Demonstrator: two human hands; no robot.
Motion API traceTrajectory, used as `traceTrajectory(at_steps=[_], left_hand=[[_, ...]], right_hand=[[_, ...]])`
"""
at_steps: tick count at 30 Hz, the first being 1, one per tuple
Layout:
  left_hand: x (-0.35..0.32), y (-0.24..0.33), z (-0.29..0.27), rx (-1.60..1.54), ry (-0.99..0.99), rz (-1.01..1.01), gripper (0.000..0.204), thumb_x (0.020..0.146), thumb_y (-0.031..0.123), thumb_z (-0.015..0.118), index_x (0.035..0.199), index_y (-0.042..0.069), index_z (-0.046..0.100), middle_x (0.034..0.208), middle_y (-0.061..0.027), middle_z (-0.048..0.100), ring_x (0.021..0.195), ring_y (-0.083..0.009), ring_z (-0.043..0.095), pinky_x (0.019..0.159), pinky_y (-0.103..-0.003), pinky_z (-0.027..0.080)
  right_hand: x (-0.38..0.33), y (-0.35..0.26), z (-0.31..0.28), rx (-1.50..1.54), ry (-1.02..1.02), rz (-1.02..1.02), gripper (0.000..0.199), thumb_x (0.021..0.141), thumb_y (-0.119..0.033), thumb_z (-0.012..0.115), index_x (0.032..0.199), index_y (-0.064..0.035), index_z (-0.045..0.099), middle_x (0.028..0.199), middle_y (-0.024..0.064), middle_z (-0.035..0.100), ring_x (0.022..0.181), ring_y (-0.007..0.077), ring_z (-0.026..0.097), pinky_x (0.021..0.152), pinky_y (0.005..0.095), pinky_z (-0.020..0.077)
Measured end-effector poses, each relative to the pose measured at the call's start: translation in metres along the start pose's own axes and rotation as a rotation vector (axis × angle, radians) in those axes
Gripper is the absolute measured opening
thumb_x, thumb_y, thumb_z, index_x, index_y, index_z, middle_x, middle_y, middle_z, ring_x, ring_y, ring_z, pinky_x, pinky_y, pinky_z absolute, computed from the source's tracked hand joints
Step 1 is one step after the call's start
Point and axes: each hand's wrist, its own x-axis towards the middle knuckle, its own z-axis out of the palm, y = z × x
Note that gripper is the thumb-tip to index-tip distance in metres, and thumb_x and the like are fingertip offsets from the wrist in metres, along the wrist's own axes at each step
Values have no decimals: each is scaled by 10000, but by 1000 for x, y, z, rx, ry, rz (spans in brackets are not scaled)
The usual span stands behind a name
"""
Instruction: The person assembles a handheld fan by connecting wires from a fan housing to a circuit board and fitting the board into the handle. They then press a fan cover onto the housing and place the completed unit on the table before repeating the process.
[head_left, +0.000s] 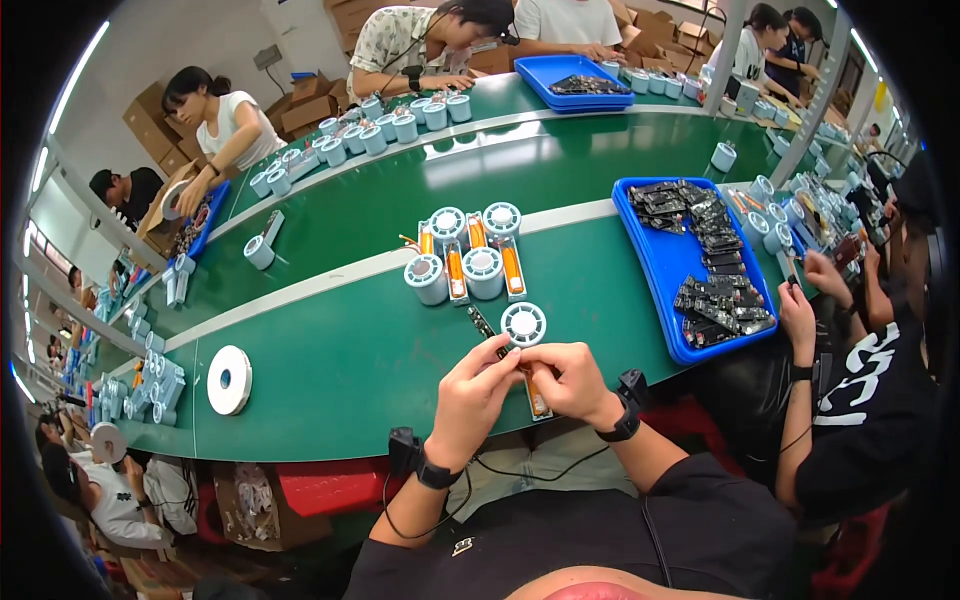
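Note:
My left hand is closed, its thumb and fingers pinching a narrow black circuit board whose far end sticks out beyond the fingertips. Close against it, my right hand is closed too; what its fingertips pinch is hidden. Under both hands lies a light blue handheld fan body, its round slotted head beyond the fingers and its orange battery showing below them. Just past it several similar fan bodies stand grouped together with orange batteries in their handles.
A blue tray of black circuit boards stands to the right, near a co-worker's hands. A white tape roll lies at left. Beyond a metal rail, the green belt carries fan bodies. Other people work along the far side.

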Motion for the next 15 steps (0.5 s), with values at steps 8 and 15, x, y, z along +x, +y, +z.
traceTrajectory(at_steps=[8,15], left_hand=[[15,18,-17,-8,-424,-363,249,891,-16,707,1139,-19,690,1004,-118,722,757,-191,704,722,-308,574],[41,11,-21,-561,-604,-518,304,886,6,702,1188,32,670,930,-96,700,856,-213,707,752,-274,551]], right_hand=[[5,-29,-37,-137,-156,234,136,948,-83,647,1012,35,669,788,72,710,659,109,656,587,266,497],[20,-31,-50,-58,-503,341,255,947,-207,721,998,34,659,782,126,705,626,189,693,562,334,518]])
